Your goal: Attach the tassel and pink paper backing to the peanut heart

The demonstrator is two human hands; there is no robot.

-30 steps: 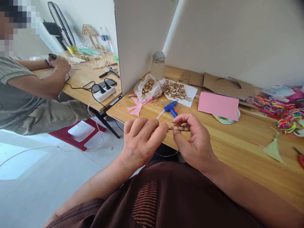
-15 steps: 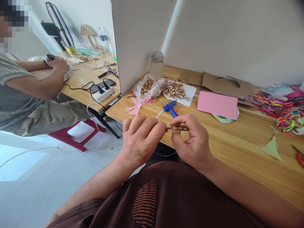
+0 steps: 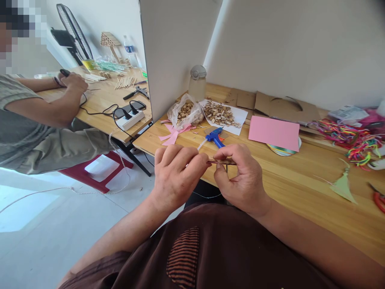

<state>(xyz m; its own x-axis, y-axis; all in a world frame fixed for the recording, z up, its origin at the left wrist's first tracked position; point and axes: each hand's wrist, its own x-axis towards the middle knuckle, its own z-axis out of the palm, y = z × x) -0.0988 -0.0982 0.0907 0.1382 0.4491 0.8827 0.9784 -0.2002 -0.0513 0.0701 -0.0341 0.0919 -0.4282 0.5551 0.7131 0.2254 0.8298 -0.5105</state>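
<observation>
A thin, flat piece with a reddish edge and brown shell-like bits on it [image 3: 226, 161] is held edge-on above the table's front edge. My left hand [image 3: 178, 174] is closed around its left end, which the fingers hide. Thumb and forefinger of my right hand [image 3: 243, 176] pinch the other end. Just beyond my hands lies a blue glue gun [image 3: 214, 135] with a white glue stick [image 3: 202, 144] poking out of its back. Behind it, split shells [image 3: 221, 113] are heaped on white paper [image 3: 241, 116], beside an open plastic bag [image 3: 197, 116] of whole nuts [image 3: 185, 110].
Pink strips [image 3: 171, 135] lie left of the glue gun; a pink sheet [image 3: 273, 132] lies to its right. Colourful cords [image 3: 339, 136], a green tassel-like piece [image 3: 344, 188] and red-handled pliers [image 3: 379, 202] occupy the right side. Another person's hand [image 3: 75, 81] rests at the left table.
Both hands stay on the flat piece, and my right hand has shifted slightly left. The piece appears turned slightly, showing less of its upper face. The view has moved a little.
</observation>
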